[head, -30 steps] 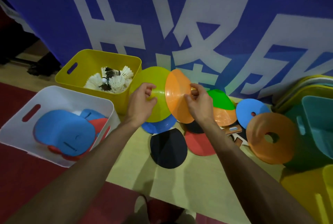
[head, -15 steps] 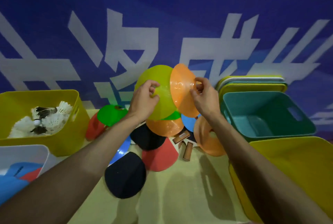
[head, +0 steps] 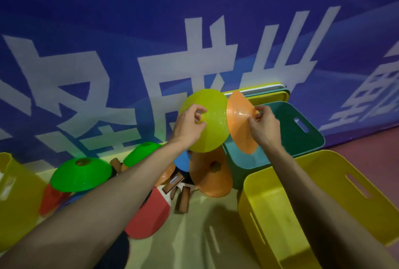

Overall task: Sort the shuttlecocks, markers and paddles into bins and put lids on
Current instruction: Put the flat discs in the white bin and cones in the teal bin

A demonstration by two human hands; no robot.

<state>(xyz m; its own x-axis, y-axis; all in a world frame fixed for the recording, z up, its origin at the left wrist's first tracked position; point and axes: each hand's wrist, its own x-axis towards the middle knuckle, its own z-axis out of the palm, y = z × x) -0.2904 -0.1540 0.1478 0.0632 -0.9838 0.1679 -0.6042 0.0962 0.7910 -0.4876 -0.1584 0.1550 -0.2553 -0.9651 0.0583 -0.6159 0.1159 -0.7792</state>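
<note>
My left hand [head: 188,126] pinches the centre hole of a yellow-green disc marker [head: 212,121], held up on edge. My right hand [head: 263,125] grips an orange disc marker [head: 238,124] right beside it, over the near-left corner of the teal bin [head: 302,137]. On the floor below lie more markers: two green ones [head: 81,174] [head: 143,156], an orange one [head: 212,173] leaning on the teal bin, a blue one [head: 182,161]. Paddles lie among them, one with a red face [head: 149,217] and wooden handles [head: 182,200].
An empty yellow bin [head: 336,195] stands at the near right, in front of the teal one. Stacked lids [head: 269,91] lean on the blue banner wall behind the teal bin. Another yellow bin's edge [head: 13,199] shows at far left.
My view and both hands have swung to the right. The two markers moved from above the floor pile to over the teal bin's edge. The white and shuttlecock bins left the view.
</note>
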